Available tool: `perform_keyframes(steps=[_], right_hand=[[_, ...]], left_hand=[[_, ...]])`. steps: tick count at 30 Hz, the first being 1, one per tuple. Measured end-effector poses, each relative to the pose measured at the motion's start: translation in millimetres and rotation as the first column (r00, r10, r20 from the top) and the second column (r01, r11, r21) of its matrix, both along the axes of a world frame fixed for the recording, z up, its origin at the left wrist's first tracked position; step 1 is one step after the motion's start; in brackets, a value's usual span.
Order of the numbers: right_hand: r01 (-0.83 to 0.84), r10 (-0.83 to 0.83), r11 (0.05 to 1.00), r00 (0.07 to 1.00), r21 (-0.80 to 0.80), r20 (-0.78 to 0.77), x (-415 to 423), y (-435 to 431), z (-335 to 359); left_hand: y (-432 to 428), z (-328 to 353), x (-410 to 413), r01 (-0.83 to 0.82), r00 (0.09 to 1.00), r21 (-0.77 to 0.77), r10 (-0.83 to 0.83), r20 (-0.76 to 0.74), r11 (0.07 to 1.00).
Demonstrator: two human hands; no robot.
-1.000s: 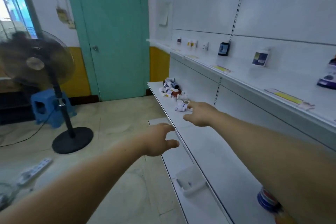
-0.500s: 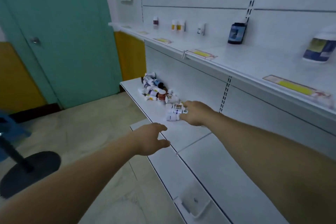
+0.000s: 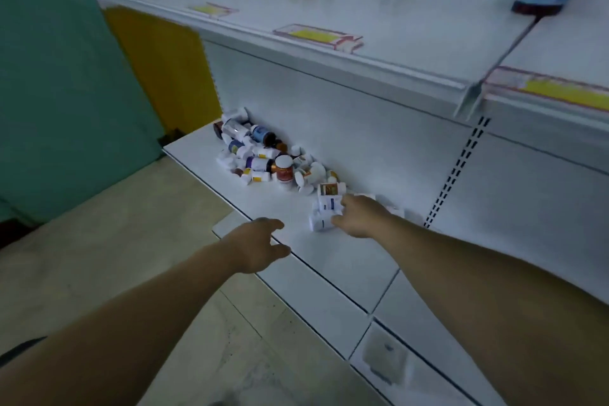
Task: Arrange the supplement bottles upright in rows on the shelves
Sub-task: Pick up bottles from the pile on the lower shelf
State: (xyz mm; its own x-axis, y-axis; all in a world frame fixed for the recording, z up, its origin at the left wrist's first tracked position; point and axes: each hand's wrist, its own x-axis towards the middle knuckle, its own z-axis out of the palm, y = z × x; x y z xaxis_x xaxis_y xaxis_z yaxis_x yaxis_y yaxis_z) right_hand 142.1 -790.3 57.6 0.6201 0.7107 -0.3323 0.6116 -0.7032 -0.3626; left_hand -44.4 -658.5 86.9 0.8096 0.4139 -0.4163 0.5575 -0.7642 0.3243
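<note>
While the supplement bottles (image 3: 263, 158) are lying heaped on the lower shelf (image 3: 329, 259) with no row forming, the right hand (image 3: 359, 217) is touching a white bottle (image 3: 326, 206), grip not discernible, and the left hand (image 3: 257, 247) is hovering with fingers (image 3: 276, 225) relaxed and empty.

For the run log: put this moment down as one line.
right hand touching white bottles, grip unclear | left hand open at shelf edge | bottle pile lying jumbled | no row here yet
</note>
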Motion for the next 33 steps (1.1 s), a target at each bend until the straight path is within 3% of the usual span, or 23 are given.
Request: perform_keyframes(steps=[10, 16, 19, 21, 24, 27, 31, 33], right_hand=[[0.427, -0.427, 0.904, 0.893, -0.034, -0.14, -29, 47, -57], [0.531, -0.526, 0.846, 0.823, -0.038, -0.214, -7, 63, -73], [0.667, -0.639, 0.745, 0.714, 0.0, -0.287, 7, 74, -85], [0.738, -0.698, 0.674, 0.633, -0.009, -0.336, 13, 81, -97], [0.823, -0.761, 0.566, 0.499, -0.049, -0.415, 14, 94, -115], [0.888, -0.811, 0.456, 0.386, -0.06, -0.44, 9, 107, -135], [0.93, -0.851, 0.368, 0.325, -0.026, -0.412, 5, 123, -151], [0.947, -0.857, 0.322, 0.294, 0.006, -0.422, 6, 128, -157]], left_hand=[[127, -44, 57, 0.263, 0.964, -0.091, -0.265, -0.007, 0.96], [146, -65, 125, 0.329, 0.935, -0.031, -0.321, 0.152, 0.944], [150, -78, 159, 0.344, 0.914, -0.021, -0.33, 0.237, 0.939], [154, -89, 178, 0.383, 0.894, 0.079, -0.39, 0.219, 0.921], [156, -101, 205, 0.519, 0.816, 0.316, -0.571, 0.095, 0.794], [150, -110, 225, 0.542, 0.804, 0.405, -0.595, 0.005, 0.736], [145, -127, 231, 0.545, 0.795, 0.605, -0.587, -0.153, 0.58], [146, -136, 232, 0.523, 0.777, 0.671, -0.617, -0.124, 0.525]])
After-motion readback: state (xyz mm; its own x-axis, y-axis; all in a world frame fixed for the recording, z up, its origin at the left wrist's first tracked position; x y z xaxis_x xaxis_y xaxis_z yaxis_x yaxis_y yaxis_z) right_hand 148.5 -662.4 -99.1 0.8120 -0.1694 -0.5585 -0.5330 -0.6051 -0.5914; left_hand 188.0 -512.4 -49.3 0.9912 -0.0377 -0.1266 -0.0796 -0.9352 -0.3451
